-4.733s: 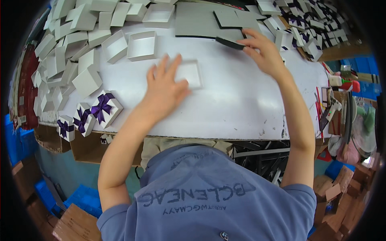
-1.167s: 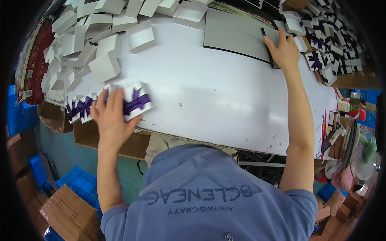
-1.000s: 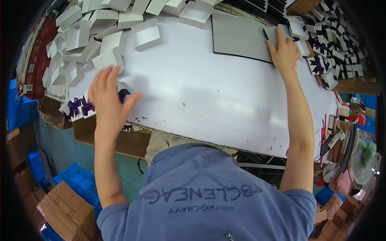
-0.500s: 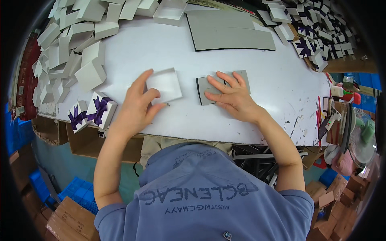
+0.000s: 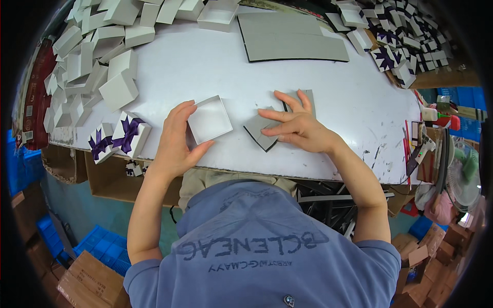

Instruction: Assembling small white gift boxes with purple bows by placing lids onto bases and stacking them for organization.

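Note:
My left hand (image 5: 177, 136) curves around the left side of an open white box (image 5: 211, 119), fingertips at its upper left edge and thumb by its lower edge. The box lies on the white table with its hollow side up. To the right, my right hand (image 5: 298, 126) has its lower fingers on a small grey foam pad (image 5: 259, 126) with a dark edge, turned cornerwise; its other fingers are spread. Partly under that hand lies another small grey pad (image 5: 309, 101).
White box parts (image 5: 115, 72) are heaped at the far left. Two white boxes with purple bows (image 5: 132, 134) stand by the left front edge. Large grey sheets (image 5: 292, 38) lie at the back. Bowed boxes (image 5: 385, 56) fill the far right, and tools (image 5: 426, 146) crowd the right edge.
The white box has turned and shifted slightly toward me, and my left hand has closed in on it. Under my right fingers, the small grey pad has swung cornerwise, away from the other pad.

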`<act>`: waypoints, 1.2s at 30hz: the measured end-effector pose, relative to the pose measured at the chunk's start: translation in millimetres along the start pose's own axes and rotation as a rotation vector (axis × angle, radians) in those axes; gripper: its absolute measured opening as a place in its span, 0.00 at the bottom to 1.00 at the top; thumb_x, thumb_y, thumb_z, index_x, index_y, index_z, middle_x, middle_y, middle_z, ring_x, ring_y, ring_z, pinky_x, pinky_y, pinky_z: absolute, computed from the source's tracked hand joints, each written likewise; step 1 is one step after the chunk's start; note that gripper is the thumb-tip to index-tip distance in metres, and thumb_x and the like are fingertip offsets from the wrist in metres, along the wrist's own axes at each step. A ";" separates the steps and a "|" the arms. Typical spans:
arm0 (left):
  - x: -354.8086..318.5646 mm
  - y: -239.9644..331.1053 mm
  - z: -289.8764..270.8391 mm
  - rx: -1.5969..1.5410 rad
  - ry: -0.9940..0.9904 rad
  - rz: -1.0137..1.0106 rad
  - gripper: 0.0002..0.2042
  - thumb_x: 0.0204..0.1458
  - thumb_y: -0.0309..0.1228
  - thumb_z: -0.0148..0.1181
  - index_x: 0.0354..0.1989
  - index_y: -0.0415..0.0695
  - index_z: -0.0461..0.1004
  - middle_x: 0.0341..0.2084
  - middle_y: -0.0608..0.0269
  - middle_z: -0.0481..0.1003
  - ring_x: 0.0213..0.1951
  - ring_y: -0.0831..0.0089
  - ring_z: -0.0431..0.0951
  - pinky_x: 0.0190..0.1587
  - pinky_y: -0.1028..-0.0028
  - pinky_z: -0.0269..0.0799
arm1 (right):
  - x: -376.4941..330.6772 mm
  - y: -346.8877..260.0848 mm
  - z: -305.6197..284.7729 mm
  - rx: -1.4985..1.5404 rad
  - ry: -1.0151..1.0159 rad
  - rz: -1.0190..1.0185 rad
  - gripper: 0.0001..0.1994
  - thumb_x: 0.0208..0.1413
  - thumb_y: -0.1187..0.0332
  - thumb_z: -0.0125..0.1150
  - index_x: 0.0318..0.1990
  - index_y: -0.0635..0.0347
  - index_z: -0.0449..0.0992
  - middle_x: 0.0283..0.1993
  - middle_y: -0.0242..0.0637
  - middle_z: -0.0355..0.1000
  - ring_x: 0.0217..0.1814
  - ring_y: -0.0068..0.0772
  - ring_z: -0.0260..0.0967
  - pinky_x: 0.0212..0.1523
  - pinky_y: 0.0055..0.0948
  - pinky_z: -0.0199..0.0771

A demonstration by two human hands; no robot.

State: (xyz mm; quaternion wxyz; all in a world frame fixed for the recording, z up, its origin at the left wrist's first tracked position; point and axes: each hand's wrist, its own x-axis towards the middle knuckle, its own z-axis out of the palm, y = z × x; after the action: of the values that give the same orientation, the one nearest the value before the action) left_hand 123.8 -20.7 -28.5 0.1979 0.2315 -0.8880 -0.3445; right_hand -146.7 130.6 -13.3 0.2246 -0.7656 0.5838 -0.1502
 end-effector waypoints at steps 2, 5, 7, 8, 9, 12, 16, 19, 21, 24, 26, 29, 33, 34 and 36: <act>-1.0 -1.0 5.9 0.020 -0.013 0.033 0.38 0.37 0.32 0.68 0.57 0.39 0.54 0.53 0.46 0.60 0.54 0.51 0.61 0.56 0.62 0.59 | 6.5 -8.0 -5.9 0.183 0.305 0.026 0.12 0.45 0.70 0.60 0.39 0.46 0.78 0.54 0.29 0.67 0.57 0.38 0.59 0.58 0.47 0.48; 15.4 10.8 26.7 -0.069 -0.059 0.134 0.44 0.34 0.35 0.71 0.60 0.39 0.50 0.54 0.46 0.58 0.54 0.50 0.60 0.56 0.60 0.56 | 21.6 -31.0 -8.6 -0.020 0.403 -0.104 0.17 0.40 0.75 0.59 0.41 0.47 0.79 0.37 0.30 0.68 0.40 0.35 0.62 0.44 0.35 0.60; 22.5 13.7 42.7 -0.054 -0.083 0.214 0.46 0.32 0.37 0.72 0.60 0.39 0.49 0.54 0.46 0.57 0.54 0.50 0.59 0.56 0.58 0.55 | 31.9 -34.5 10.5 -0.013 0.364 -0.149 0.17 0.39 0.76 0.59 0.40 0.47 0.78 0.33 0.30 0.64 0.36 0.34 0.60 0.37 0.33 0.58; 26.9 13.8 49.1 -0.035 -0.097 0.289 0.49 0.30 0.39 0.73 0.61 0.39 0.47 0.55 0.46 0.56 0.54 0.50 0.58 0.56 0.56 0.53 | 34.8 -35.2 12.4 -0.006 0.320 -0.204 0.18 0.38 0.77 0.59 0.40 0.47 0.78 0.28 0.29 0.60 0.31 0.32 0.58 0.30 0.32 0.57; 26.9 13.7 50.7 -0.077 -0.087 0.332 0.49 0.30 0.40 0.72 0.62 0.43 0.47 0.57 0.48 0.53 0.55 0.50 0.57 0.55 0.54 0.53 | 32.7 -36.4 6.5 -0.004 0.155 -0.148 0.15 0.40 0.75 0.60 0.39 0.49 0.78 0.34 0.31 0.64 0.37 0.33 0.62 0.35 0.31 0.63; 16.3 4.6 45.7 -0.015 -0.036 0.359 0.42 0.32 0.39 0.70 0.60 0.51 0.56 0.58 0.56 0.56 0.56 0.51 0.57 0.54 0.55 0.53 | 34.9 -9.6 -22.1 0.462 0.201 -0.182 0.12 0.43 0.73 0.61 0.38 0.53 0.77 0.42 0.33 0.68 0.43 0.34 0.65 0.41 0.30 0.68; 6.5 1.3 10.8 0.315 -0.084 0.361 0.33 0.32 0.38 0.69 0.53 0.58 0.67 0.58 0.65 0.61 0.56 0.52 0.57 0.54 0.54 0.54 | 0.1 157.4 -82.6 -0.420 0.887 0.445 0.09 0.50 0.66 0.57 0.39 0.53 0.78 0.50 0.40 0.70 0.53 0.44 0.66 0.52 0.38 0.65; 7.8 12.3 -10.5 0.289 -0.189 0.311 0.26 0.32 0.35 0.68 0.47 0.59 0.73 0.56 0.69 0.64 0.55 0.52 0.58 0.54 0.53 0.54 | -43.4 214.3 -99.6 -0.823 0.557 0.831 0.11 0.48 0.61 0.57 0.39 0.50 0.77 0.48 0.43 0.70 0.51 0.45 0.66 0.47 0.40 0.65; 14.6 19.2 -16.5 0.332 -0.369 0.281 0.22 0.42 0.33 0.63 0.50 0.53 0.71 0.58 0.62 0.62 0.57 0.47 0.56 0.56 0.55 0.54 | -41.2 201.3 -94.6 -0.823 0.537 0.815 0.12 0.47 0.63 0.58 0.39 0.53 0.75 0.46 0.43 0.71 0.48 0.44 0.67 0.44 0.39 0.66; 11.0 4.7 -2.8 0.210 -0.301 0.262 0.31 0.40 0.36 0.66 0.56 0.50 0.64 0.55 0.55 0.63 0.57 0.47 0.56 0.55 0.55 0.55 | -1.4 114.8 -90.9 -0.205 1.039 0.452 0.13 0.45 0.70 0.63 0.39 0.60 0.69 0.36 0.35 0.71 0.36 0.30 0.68 0.37 0.28 0.66; 7.3 -6.5 14.9 0.051 -0.117 0.229 0.38 0.37 0.37 0.69 0.59 0.50 0.57 0.55 0.53 0.60 0.56 0.49 0.58 0.54 0.55 0.58 | 39.2 33.5 -73.9 0.570 0.905 0.432 0.14 0.48 0.67 0.63 0.41 0.59 0.69 0.32 0.30 0.70 0.31 0.19 0.65 0.35 0.23 0.65; 16.9 -16.5 39.4 -0.222 0.082 0.239 0.51 0.30 0.38 0.75 0.62 0.49 0.44 0.57 0.50 0.53 0.53 0.52 0.62 0.52 0.58 0.63 | 76.5 -6.4 -25.3 1.003 0.329 0.593 0.16 0.51 0.62 0.60 0.45 0.58 0.72 0.32 0.32 0.71 0.34 0.21 0.66 0.35 0.22 0.66; 31.1 -10.3 39.8 -0.344 -0.017 0.154 0.57 0.27 0.34 0.76 0.63 0.46 0.38 0.61 0.49 0.45 0.50 0.54 0.66 0.50 0.62 0.68 | 78.2 -20.4 6.3 0.466 0.301 0.289 0.16 0.50 0.62 0.59 0.43 0.62 0.73 0.34 0.37 0.71 0.38 0.33 0.67 0.40 0.28 0.66; 31.8 -4.9 32.4 -0.325 -0.104 0.027 0.57 0.26 0.33 0.76 0.64 0.46 0.38 0.60 0.45 0.46 0.51 0.51 0.65 0.52 0.62 0.66 | 73.0 -25.5 5.4 0.270 0.284 0.203 0.19 0.47 0.60 0.61 0.44 0.62 0.73 0.36 0.40 0.70 0.41 0.42 0.66 0.44 0.33 0.66; 36.3 2.4 28.6 -0.110 -0.035 0.208 0.54 0.27 0.32 0.75 0.64 0.45 0.43 0.60 0.46 0.51 0.52 0.52 0.65 0.52 0.61 0.66 | 63.1 -39.3 10.9 0.096 0.322 0.140 0.24 0.46 0.58 0.62 0.49 0.63 0.68 0.42 0.42 0.67 0.47 0.43 0.63 0.49 0.37 0.61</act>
State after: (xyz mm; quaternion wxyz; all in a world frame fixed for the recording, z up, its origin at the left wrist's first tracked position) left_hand 79.0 -24.1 -39.4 0.2295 0.1211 -0.8902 -0.3743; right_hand -91.6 80.2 -4.3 0.1745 -0.6775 0.6563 -0.2827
